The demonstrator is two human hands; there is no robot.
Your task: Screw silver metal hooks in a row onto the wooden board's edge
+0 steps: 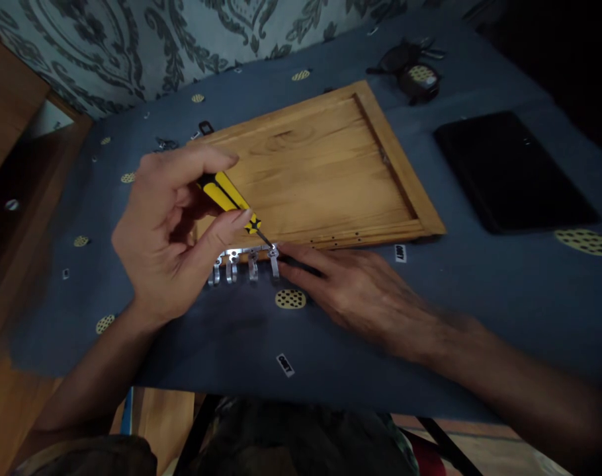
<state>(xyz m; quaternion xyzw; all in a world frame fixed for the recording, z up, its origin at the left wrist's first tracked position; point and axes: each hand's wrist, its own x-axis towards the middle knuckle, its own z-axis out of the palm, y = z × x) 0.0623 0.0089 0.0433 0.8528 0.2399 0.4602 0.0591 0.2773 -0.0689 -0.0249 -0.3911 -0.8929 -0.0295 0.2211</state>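
My left hand (167, 218) is closed round the handle of a yellow and black screwdriver (226, 195), which slants down to the right. The screwdriver's tip meets the top of a shiny metal hook (274, 261) at the near edge of a wooden framed panel (311, 172). Several similar hooks stand in a row to its left along that edge. My right hand (360, 284) lies low beside the rightmost hook, fingertips against it and the panel edge. A dark slim thing (301, 266) shows between its fingers; its kind is unclear. Small dark holes run along the edge further right.
A dark blue patterned cloth (221, 357) covers the table. A black tablet-like slab (514, 172) lies at the right. Dark items (413, 73) sit at the back right, and small metal pieces (167, 143) behind my left hand. Wooden furniture (13, 99) stands left.
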